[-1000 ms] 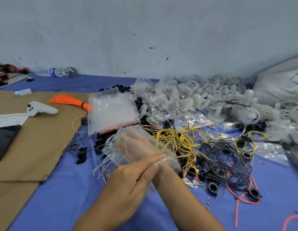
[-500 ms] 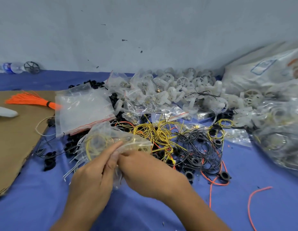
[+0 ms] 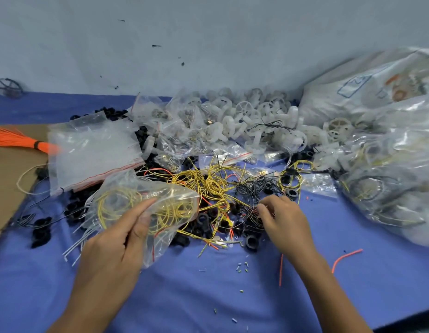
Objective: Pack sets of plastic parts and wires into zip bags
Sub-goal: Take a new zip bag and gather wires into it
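Zip bag (image 3: 177,200), clear and crumpled, sits low and left of centre, lifted just above the blue cloth (image 3: 208,296) in the left hand (image 3: 112,248). That hand pinches the bag's near side between thumb and curled fingers; coils of yellow wire (image 3: 107,205) and a short red strand show through the plastic.

The right hand (image 3: 284,223) lies to the right of the bag, apart from it, palm down. Its fingers (image 3: 265,209) curl into a tangle of black wires (image 3: 254,188); whether they have hold of a strand I cannot tell.

Between the 2 hands lie loose yellow wires (image 3: 208,183) and black plastic rings (image 3: 250,241), with small offcuts scattered on the cloth nearer the person. Behind them, against the wall, sits a heap of white plastic wheels (image 3: 244,109) mixed with small filled bags. A stack of empty zip bags (image 3: 93,150) with red seal lines lies at the left, and an orange wire bundle (image 3: 14,140) rests on brown cardboard (image 3: 7,188) beside it. A large clear sack (image 3: 388,183) of packed sets fills the right edge.
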Demonstrator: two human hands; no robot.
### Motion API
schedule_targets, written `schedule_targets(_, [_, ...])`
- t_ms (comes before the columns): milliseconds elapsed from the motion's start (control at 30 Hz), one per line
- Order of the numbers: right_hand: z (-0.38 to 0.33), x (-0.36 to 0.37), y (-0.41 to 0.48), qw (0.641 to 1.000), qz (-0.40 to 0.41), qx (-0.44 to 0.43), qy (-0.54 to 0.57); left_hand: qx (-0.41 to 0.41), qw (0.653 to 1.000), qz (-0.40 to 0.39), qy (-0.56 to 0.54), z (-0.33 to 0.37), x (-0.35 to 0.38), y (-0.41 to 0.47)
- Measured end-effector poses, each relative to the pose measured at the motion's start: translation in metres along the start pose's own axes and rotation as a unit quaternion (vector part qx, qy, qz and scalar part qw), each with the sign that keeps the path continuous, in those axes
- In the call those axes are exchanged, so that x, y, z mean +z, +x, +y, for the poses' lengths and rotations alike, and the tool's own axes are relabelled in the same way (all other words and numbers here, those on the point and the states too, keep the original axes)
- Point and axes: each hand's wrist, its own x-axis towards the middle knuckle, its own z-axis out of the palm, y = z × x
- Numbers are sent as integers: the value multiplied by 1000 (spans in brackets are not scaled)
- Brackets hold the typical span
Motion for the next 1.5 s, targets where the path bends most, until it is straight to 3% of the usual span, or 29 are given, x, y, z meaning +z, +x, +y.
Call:
schedule_targets(133, [-6, 8, 22, 996, -12, 22, -81, 2, 1000, -1, 20, 1, -2, -1])
schedule_targets(267, [-12, 9, 42, 997, 26, 13, -77, 3, 1000, -3, 19, 2, -6, -3])
schedule_targets(367, [-18, 11, 57, 998, -1, -30, -61, 1, 1000, -12, 21, 6, -9, -3])
schedule_targets(567, [-24, 24, 69, 993, -31, -19, -109, 9, 1000, -22, 9, 16, -9, -4])
schedule_targets(667, [-21, 19, 73, 998, -41, -24, -52, 14, 1000, -20, 14, 17, -9, -5])
schedule_targets(833, [-18, -3, 71, 991, 36, 2, 130, 15, 1000, -13, 22, 11, -6, -5])
schedule_targets(933, [-20, -20, 67, 957, 50, 47, 282, 11, 1000, -4, 25, 11, -5, -4])
schedule_targets(1067, [-23, -34, 61, 881, 29, 65, 468, 10, 1000, -17, 16, 14, -5, -3])
schedule_targets(1200, [-33, -52, 60, 758, 4, 46, 651, 12, 999, -27, 13, 15, -3, -2])
schedule_targets(1300, [-39, -72, 57, 680, -81, 17, 729, 2, 999, -36, 4, 13, -1, -3])
schedule_targets(1400, [-53, -78, 40, 679, -238, -58, 692, -22, 999, -44, -2, 11, 2, -4])
schedule_targets(1500, [-75, -65, 15, 722, -375, -112, 571, -19, 999, -47, 0, 11, 8, -4])
